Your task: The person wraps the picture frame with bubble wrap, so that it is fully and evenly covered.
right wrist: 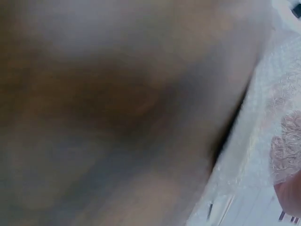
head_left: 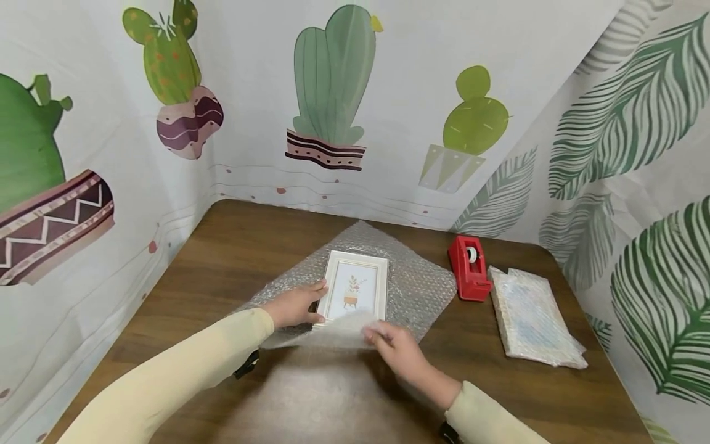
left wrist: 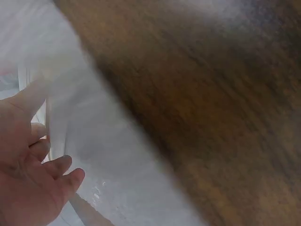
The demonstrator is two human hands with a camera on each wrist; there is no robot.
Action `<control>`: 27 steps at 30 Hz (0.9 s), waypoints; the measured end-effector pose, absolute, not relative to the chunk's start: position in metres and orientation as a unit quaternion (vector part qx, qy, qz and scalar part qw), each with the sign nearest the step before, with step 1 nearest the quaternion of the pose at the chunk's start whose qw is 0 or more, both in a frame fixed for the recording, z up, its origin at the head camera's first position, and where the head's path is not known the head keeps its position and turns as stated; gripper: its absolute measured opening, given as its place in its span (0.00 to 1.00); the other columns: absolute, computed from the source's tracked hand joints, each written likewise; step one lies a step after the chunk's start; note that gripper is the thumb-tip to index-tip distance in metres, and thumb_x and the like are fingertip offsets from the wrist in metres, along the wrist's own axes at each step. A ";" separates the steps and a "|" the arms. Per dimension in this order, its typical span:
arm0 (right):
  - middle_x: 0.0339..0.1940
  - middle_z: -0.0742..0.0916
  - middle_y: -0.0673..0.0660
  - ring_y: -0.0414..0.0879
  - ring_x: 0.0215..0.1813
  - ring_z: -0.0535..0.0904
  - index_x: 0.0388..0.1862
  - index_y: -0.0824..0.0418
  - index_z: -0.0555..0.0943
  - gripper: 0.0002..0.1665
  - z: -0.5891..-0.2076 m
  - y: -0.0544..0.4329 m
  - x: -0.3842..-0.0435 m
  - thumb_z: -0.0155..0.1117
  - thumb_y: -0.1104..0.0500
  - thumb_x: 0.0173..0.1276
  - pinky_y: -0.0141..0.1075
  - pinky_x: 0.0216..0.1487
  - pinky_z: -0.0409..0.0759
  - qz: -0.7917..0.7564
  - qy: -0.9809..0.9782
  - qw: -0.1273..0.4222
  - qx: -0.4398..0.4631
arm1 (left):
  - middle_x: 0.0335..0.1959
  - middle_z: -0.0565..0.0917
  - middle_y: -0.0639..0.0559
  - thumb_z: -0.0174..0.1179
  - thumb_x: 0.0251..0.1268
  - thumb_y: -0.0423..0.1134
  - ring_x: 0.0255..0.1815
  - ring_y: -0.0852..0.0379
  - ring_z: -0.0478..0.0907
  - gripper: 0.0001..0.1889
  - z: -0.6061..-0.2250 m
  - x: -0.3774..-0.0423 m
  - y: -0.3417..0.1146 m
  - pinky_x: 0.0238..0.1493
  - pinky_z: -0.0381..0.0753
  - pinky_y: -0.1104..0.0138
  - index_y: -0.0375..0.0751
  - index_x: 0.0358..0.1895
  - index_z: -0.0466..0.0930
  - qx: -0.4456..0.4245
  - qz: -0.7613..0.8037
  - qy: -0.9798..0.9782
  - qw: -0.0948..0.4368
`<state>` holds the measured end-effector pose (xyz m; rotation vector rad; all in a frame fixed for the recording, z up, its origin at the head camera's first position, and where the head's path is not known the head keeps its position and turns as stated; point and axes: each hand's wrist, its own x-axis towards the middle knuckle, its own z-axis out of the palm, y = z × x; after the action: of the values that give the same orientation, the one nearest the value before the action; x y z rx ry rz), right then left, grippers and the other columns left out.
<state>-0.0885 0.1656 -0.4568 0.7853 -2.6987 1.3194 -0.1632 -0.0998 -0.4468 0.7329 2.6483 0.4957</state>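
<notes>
A white picture frame (head_left: pixel 355 283) with a potted-plant print lies face up on a sheet of bubble wrap (head_left: pixel 418 280), which is turned cornerwise. The person's left hand (head_left: pixel 295 304) touches the frame's left edge, thumb and fingers spread apart. In the left wrist view, the left hand (left wrist: pixel 35 155) is beside the frame's edge, its thumb partly behind the translucent wrap. The right hand (head_left: pixel 396 346) pinches the near flap of the wrap, folded over the frame's bottom edge. The right wrist view is blurred and shows only a little of that hand (right wrist: pixel 289 195).
To the right of the wrap stands a red tape dispenser (head_left: pixel 470 269) with a roll in it. Farther right lies a flat bubble-wrapped package (head_left: pixel 535 317). Everything is on a brown wooden table (head_left: pixel 222 246), with cactus- and leaf-printed cloth (head_left: pixel 249 92) behind and at the sides.
</notes>
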 end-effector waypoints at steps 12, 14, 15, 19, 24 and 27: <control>0.28 0.90 0.59 0.43 0.32 0.83 0.44 0.68 0.87 0.13 -0.455 0.163 -0.146 0.61 0.59 0.76 0.31 0.36 0.79 0.454 -0.883 0.000 0.119 | 0.79 0.62 0.32 0.39 0.69 0.15 0.78 0.32 0.64 0.30 -0.444 -0.169 -0.103 0.77 0.67 0.45 0.29 0.74 0.67 0.280 0.199 0.922 0.180; 0.29 0.88 0.59 0.41 0.32 0.80 0.43 0.66 0.87 0.12 -0.457 0.164 -0.155 0.61 0.59 0.76 0.32 0.37 0.78 0.442 -0.889 -0.007 0.119 | 0.80 0.62 0.32 0.39 0.70 0.16 0.78 0.31 0.63 0.29 -0.444 -0.170 -0.103 0.77 0.66 0.44 0.29 0.74 0.67 0.275 0.208 0.920 0.186; 0.29 0.87 0.59 0.40 0.32 0.77 0.42 0.66 0.87 0.11 -0.459 0.164 -0.159 0.62 0.59 0.76 0.32 0.37 0.78 0.438 -0.890 -0.012 0.122 | 0.80 0.61 0.31 0.38 0.72 0.17 0.78 0.31 0.63 0.29 -0.444 -0.170 -0.102 0.77 0.66 0.44 0.28 0.75 0.66 0.273 0.212 0.919 0.188; 0.25 0.81 0.55 0.38 0.29 0.69 0.37 0.66 0.85 0.09 -0.465 0.167 -0.173 0.64 0.60 0.74 0.31 0.35 0.72 0.431 -0.892 -0.034 0.128 | 0.82 0.56 0.32 0.33 0.81 0.25 0.82 0.32 0.56 0.26 -0.447 -0.174 -0.100 0.81 0.59 0.44 0.29 0.78 0.59 0.247 0.232 0.917 0.210; 0.21 0.71 0.49 0.39 0.26 0.63 0.28 0.66 0.78 0.14 -0.468 0.171 -0.187 0.66 0.60 0.73 0.30 0.32 0.65 0.451 -0.881 -0.062 0.129 | 0.84 0.54 0.34 0.38 0.74 0.19 0.83 0.32 0.54 0.29 -0.448 -0.180 -0.100 0.81 0.59 0.44 0.31 0.77 0.62 0.237 0.214 0.921 0.222; 0.21 0.69 0.48 0.40 0.26 0.62 0.25 0.61 0.74 0.16 -0.465 0.172 -0.194 0.67 0.59 0.72 0.31 0.31 0.64 0.457 -0.877 -0.079 0.124 | 0.84 0.54 0.36 0.42 0.64 0.14 0.83 0.33 0.55 0.35 -0.448 -0.183 -0.101 0.79 0.64 0.46 0.32 0.76 0.64 0.236 0.209 0.922 0.224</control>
<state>-0.1942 0.1718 -0.4651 0.4114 -2.9038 1.5115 -0.1828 -0.1010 -0.4478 0.6517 2.5459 0.5766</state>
